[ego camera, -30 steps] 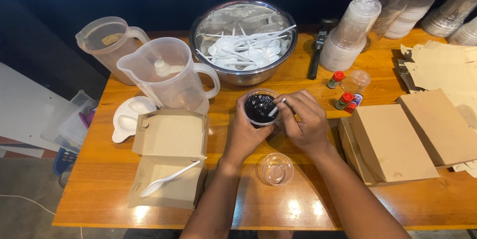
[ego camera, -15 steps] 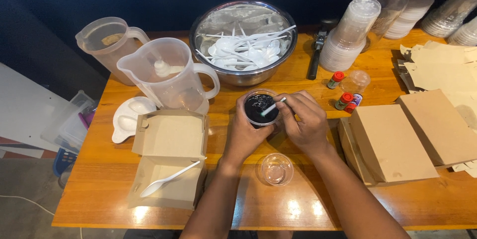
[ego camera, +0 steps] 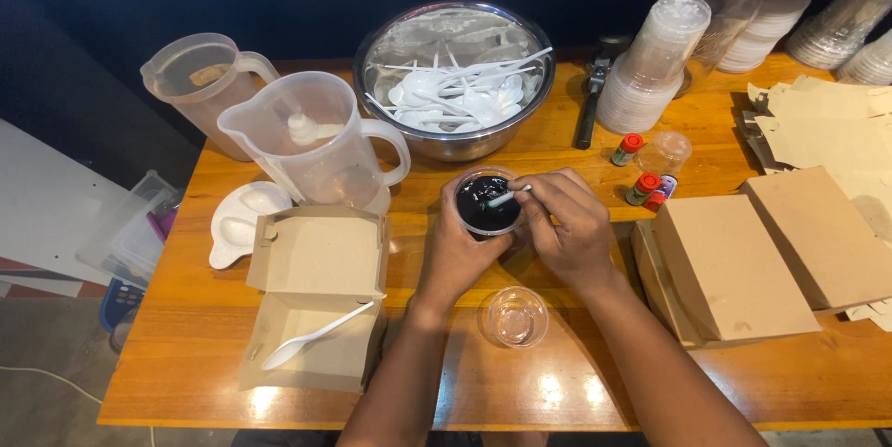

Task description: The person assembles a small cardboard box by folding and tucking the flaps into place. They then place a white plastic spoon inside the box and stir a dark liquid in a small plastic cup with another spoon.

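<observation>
Near the middle of the wooden table point(ego camera: 557, 382), my left hand point(ego camera: 455, 247) wraps the small clear cup of dark liquid point(ego camera: 489, 203) by its thin, light, easily squeezed wall, while my right hand point(ego camera: 569, 224) pinches a white spoon point(ego camera: 506, 196) inside it.
</observation>
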